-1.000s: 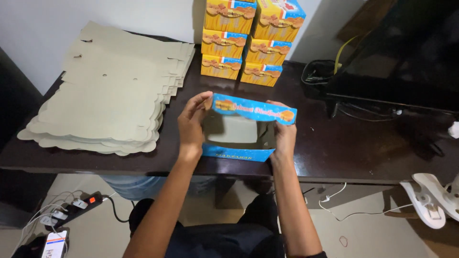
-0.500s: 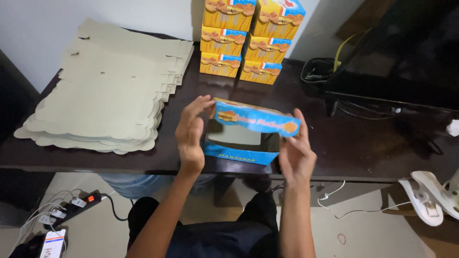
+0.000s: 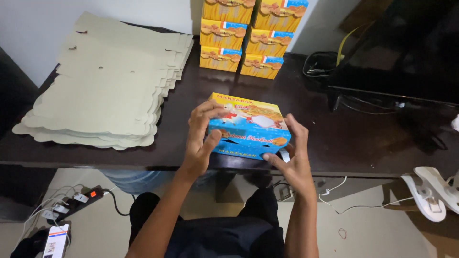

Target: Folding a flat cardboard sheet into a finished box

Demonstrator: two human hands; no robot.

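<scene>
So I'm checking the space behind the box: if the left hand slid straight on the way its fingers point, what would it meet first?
Probably the stack of yellow boxes at the back of the dark table. The left hand, on the blue and yellow box, points up and away; bare tabletop lies between, though depth is unclear.

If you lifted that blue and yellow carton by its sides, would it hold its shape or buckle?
The carton is folded thin card, probably light. Squeezing between left hand and right hand may dent its walls. Its flat base looks unlikely to roll.
</scene>
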